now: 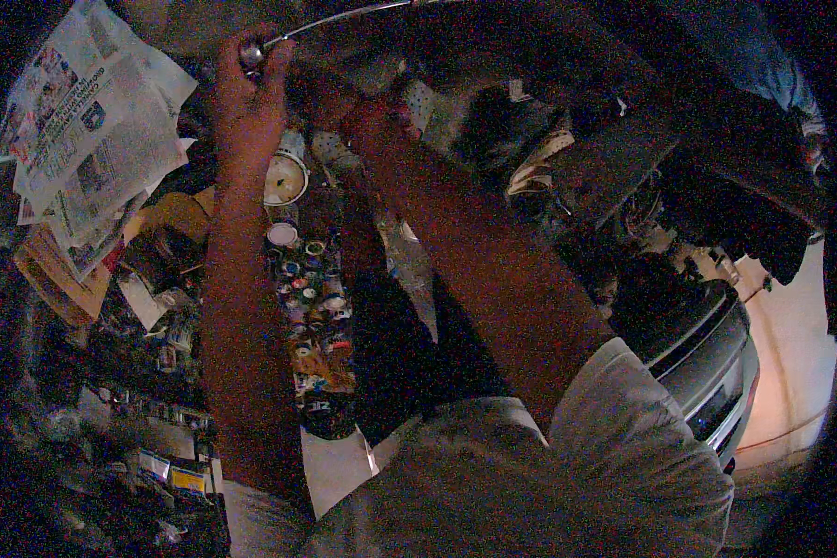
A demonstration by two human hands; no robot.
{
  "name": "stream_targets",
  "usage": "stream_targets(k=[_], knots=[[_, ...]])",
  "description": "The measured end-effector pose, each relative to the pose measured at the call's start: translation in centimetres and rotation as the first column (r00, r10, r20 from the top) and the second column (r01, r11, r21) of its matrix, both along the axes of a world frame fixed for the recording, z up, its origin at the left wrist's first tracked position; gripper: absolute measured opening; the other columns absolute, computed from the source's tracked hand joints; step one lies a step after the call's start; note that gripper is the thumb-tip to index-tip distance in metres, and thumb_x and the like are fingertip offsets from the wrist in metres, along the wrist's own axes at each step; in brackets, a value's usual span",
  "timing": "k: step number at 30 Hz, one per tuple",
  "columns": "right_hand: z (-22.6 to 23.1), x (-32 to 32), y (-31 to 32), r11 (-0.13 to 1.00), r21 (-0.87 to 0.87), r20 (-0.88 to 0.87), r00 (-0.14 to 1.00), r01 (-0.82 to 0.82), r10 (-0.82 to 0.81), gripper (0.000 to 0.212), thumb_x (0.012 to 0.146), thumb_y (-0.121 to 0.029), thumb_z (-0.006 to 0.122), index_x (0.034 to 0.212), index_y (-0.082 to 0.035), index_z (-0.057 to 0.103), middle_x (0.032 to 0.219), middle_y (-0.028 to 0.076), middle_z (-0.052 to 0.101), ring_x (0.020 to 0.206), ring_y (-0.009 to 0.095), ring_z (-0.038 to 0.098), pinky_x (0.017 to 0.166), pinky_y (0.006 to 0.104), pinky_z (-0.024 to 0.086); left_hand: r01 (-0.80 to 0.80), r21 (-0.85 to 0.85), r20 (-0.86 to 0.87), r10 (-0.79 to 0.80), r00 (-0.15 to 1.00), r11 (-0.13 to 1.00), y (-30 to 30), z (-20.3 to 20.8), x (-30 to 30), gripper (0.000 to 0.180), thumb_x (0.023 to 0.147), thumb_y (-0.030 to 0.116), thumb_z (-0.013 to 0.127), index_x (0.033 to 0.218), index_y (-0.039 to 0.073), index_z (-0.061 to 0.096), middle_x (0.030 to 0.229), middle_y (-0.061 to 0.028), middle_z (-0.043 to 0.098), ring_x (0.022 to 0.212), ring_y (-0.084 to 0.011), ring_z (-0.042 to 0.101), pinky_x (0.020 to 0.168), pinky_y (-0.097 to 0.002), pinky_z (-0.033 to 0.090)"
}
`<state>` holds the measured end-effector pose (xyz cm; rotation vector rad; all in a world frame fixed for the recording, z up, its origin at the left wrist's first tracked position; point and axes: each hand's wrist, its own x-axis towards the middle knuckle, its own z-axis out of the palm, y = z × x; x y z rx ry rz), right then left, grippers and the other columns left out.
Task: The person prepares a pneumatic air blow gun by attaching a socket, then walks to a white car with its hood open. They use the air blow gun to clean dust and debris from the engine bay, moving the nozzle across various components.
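Silvery, rounded metal knob (250,56) at top of view, grasped between thumb and curled fingers of left hand (249,104); thin, curved, shiny metal rod (339,20) runs from it up and rightward. Right hand (330,100) just right of left one, deep in shadow; cannot tell whether fingers grip or hang loose. Below hands: round, white-rimmed tub (286,181), then cluster of small, round, mixed-colour containers (309,293). Farther left: overlapping white printed newspaper sheets (102,139). Lower left: small, flat yellow item (188,480).

A narrow, dark surface (331,427) carries small mixed containers (309,293) along its length, a white tub (289,155) standing toward its far end.
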<state>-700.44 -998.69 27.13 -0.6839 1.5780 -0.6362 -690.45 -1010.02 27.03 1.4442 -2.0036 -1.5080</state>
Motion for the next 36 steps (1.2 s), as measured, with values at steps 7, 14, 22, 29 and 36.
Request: stream_targets(k=[7,14,22,29,36], knots=[[-0.6,2.6,0.7,0.999,-0.003,-0.131,0.991,-0.040,0.039,0.067,0.101,-0.058,0.056,0.141,-0.004,0.057,0.133,0.022,0.066,0.130,0.039,0.058,0.110,0.0481,0.045,0.112,-0.006,0.224,-0.108,0.969,0.994,-2.7,-0.8,0.2,0.050,0.098,0.050,0.067,0.128,0.011,0.061,0.115,-0.0150,0.070,0.105,-0.0319,0.068,0.095,-0.0444,0.052],[-0.5,3.0,1.4,0.993,0.085,-0.050,0.995,-0.082,0.087,0.070,0.100,-0.059,0.058,0.141,-0.003,0.056,0.134,0.022,0.066,0.132,0.039,0.057,0.111,0.0489,0.044,0.290,0.090,0.087,-0.297,0.951,0.953,-4.1,-2.5,1.7,0.058,0.099,0.059,0.060,0.124,0.006,0.063,0.100,-0.0148,0.074,0.096,-0.0364,0.071,0.093,-0.0483,0.052],[4.8,4.6,4.3,0.998,0.049,-0.084,0.996,0.033,-0.029,0.065,0.099,-0.059,0.062,0.131,-0.002,0.064,0.120,0.012,0.071,0.113,0.025,0.065,0.096,0.0390,0.052,0.196,0.726,-0.059,-0.225,0.973,0.659,-6.4,4.1,0.8,0.062,0.102,0.062,0.053,0.124,0.006,0.063,0.100,-0.0109,0.075,0.102,-0.0300,0.070,0.094,-0.0429,0.052],[-4.0,3.6,0.5,0.998,0.042,-0.160,0.985,-0.053,0.059,0.064,0.099,-0.057,0.062,0.130,-0.001,0.064,0.120,0.014,0.071,0.112,0.029,0.067,0.096,0.0422,0.052,0.157,0.123,0.096,-0.169,0.981,0.980,-2.4,0.4,2.7,0.053,0.104,0.056,0.052,0.132,0.013,0.063,0.116,-0.0146,0.072,0.113,-0.0297,0.066,0.099,-0.0416,0.050],[6.8,3.6,2.9,0.909,0.327,0.570,0.713,0.259,-0.408,0.062,0.100,-0.055,0.062,0.129,0.000,0.064,0.120,0.017,0.072,0.110,0.033,0.068,0.095,0.0455,0.052,0.059,0.521,0.197,-0.187,0.962,0.852,-6.1,-0.7,3.0,0.054,0.100,0.062,0.055,0.119,0.014,0.072,0.112,-0.0132,0.072,0.108,-0.0265,0.067,0.096,-0.0394,0.050]])
